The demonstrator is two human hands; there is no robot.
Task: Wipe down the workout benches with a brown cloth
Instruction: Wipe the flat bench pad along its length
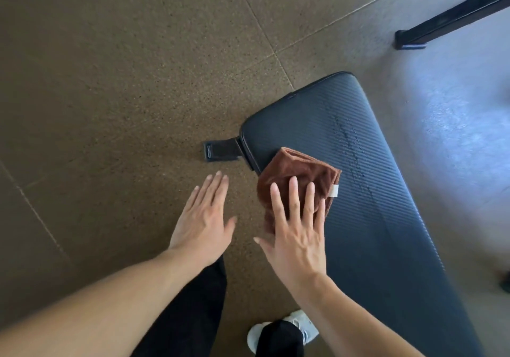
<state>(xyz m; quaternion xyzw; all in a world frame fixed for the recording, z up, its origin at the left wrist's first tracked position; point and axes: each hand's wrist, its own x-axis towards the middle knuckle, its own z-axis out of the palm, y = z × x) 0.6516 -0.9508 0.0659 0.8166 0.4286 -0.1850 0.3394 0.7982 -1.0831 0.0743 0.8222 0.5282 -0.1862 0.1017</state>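
Both forearms reach in from the bottom edge, bare, above black trousers [190, 309] and a white shoe [299, 326]. Right hand [296, 235] lies flat, fingers straight and spread, pressing the brown cloth [300, 173] onto the near left edge of the bench surface [372, 191]. That cloth is crumpled, with a small white tag at its right side, and part of it hangs over the pad's edge. Left hand [205, 218] is wide too, fingers straight and together, holding nothing, over the speckled brown floor [124, 80] just left of the bench. Dark ribbed padding covers the bench, with wet streaks beyond the cloth. A black foot [219, 151] sticks out from under the bench's far left corner. Another black bar [452, 17] lies at the upper right.
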